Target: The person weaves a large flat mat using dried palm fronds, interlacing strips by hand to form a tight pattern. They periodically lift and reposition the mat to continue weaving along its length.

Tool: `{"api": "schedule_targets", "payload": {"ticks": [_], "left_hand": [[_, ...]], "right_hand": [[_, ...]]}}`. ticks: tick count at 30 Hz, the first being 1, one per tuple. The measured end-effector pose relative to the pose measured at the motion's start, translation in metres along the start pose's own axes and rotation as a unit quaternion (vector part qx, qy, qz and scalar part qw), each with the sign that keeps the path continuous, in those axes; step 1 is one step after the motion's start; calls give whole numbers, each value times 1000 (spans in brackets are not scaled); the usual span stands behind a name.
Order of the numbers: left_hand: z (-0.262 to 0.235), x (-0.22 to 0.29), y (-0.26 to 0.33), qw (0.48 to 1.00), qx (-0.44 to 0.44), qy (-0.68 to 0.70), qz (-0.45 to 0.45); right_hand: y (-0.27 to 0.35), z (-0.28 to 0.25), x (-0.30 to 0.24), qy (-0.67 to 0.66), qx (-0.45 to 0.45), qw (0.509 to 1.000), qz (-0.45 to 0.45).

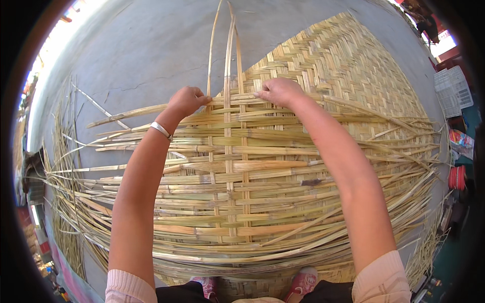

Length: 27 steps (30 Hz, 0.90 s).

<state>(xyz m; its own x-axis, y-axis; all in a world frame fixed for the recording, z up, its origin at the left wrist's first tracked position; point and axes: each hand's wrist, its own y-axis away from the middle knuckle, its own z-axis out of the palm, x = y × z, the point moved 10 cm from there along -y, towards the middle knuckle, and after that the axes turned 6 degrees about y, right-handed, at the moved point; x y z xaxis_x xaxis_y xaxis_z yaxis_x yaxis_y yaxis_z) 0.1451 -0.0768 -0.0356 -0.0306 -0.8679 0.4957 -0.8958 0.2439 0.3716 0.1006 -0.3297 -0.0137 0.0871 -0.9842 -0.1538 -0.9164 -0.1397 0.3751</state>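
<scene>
We see one large woven bamboo mat [323, 76] spread on a grey concrete floor [146, 45], its finished herringbone part lying far from us and to the right, its unwoven horizontal strips [252, 202] fanning loose toward both sides. Three upright bamboo strips [228, 60] rise past the weaving edge, well clear of everything on the bare floor beyond. Our left hand [187, 100] has its grip clenched on the end of a horizontal strip just beside those uprights; a silver bangle [161, 130] circles the wrist. Our right hand [278, 91] lies knuckles-up on the weave, fingers pressing down at the edge; whether it pinches a strip we cannot tell. Two pink shoes [302, 283] show at the near rim of the mat. Loose strip ends [65, 166] bristle past the left edge. At the far right sit a white slatted crate [452, 91], a colourful packet [461, 137] and a red spool [457, 177].
</scene>
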Motion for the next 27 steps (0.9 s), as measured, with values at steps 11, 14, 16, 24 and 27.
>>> {"api": "schedule_targets", "payload": {"ticks": [11,14,16,24,27], "left_hand": [[11,-7,13,997,58,0,42],[4,6,22,982,144,-65,107],[10,-3,16,992,103,-14,66],[20,-12,6,998,24,52,6],[12,-5,13,996,67,-40,36]], "right_hand": [[-1,16,-9,47,-4,999,8],[-1,16,-8,40,-9,999,18],[-1,15,-8,39,-7,999,23],[5,15,-5,23,-2,1000,3],[8,12,-13,14,12,1000,-4]]}}
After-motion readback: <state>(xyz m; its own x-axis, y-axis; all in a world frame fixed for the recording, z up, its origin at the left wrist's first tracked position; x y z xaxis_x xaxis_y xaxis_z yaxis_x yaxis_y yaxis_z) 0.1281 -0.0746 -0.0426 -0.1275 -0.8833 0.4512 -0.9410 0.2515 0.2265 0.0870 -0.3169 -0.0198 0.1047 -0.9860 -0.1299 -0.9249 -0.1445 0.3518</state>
